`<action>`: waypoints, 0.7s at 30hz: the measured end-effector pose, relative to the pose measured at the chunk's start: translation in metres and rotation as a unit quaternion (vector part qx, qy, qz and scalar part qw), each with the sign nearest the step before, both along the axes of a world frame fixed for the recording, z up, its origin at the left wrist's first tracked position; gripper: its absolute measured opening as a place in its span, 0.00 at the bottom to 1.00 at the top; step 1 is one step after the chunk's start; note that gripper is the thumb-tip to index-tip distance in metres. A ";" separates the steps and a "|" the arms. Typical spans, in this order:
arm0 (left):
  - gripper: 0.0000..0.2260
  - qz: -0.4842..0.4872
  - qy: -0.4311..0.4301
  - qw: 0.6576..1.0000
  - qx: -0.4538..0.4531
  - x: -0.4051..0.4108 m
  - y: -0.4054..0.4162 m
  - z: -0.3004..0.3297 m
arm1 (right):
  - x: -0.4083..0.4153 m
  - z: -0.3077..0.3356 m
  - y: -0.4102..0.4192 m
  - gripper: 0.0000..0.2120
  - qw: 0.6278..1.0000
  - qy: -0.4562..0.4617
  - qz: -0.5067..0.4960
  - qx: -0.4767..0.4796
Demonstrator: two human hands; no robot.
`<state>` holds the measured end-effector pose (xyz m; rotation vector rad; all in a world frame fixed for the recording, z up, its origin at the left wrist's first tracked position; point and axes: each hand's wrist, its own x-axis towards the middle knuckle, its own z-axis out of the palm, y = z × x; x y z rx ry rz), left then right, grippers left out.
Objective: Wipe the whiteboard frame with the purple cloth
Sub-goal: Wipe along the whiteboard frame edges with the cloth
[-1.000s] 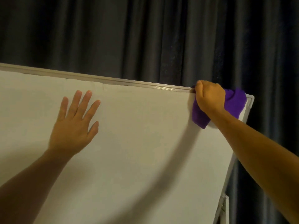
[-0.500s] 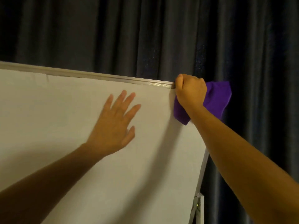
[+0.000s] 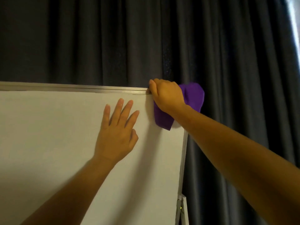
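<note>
A whiteboard (image 3: 56,143) with a thin metal frame (image 3: 81,88) fills the lower left of the head view. My right hand (image 3: 167,95) grips the purple cloth (image 3: 194,96) and presses it over the frame's top right corner, which the cloth hides. Part of the cloth hangs down onto the white surface below my wrist. My left hand (image 3: 117,132) lies flat on the board with fingers spread, just left of the cloth and below the top rail.
Dark pleated curtains (image 3: 235,62) hang behind and to the right of the board. The frame's right rail (image 3: 183,159) runs downward to a metal stand bracket (image 3: 181,208). A strip of bright light (image 3: 294,21) shows at the far right edge.
The view has swung so the board's top edge looks level. My left hand has moved right along the board, closer to the cloth. My right hand stays gripping the cloth at the corner.
</note>
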<state>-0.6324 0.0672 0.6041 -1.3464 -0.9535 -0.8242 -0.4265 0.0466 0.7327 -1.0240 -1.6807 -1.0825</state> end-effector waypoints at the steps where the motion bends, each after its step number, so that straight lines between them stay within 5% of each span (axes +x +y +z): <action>1: 0.31 0.001 -0.001 1.000 -0.001 -0.002 0.001 0.001 | 0.005 0.002 0.002 0.16 1.000 0.001 -0.007 -0.007; 8: 0.32 0.018 0.001 1.000 -0.007 -0.014 0.014 0.002 | 0.048 0.005 0.040 0.22 1.000 -0.006 -0.027 0.012; 13: 0.31 0.027 0.001 0.999 -0.025 -0.012 0.034 0.005 | 0.071 0.014 0.074 0.25 0.991 0.009 0.122 -0.056; 17: 0.31 0.042 -0.013 0.998 -0.048 -0.008 0.040 0.005 | 0.094 0.016 0.102 0.27 0.988 -0.069 0.130 -0.048; 21: 0.33 0.067 -0.015 0.996 -0.054 -0.001 0.034 0.010 | 0.103 0.008 0.129 0.24 0.981 -0.049 0.186 -0.025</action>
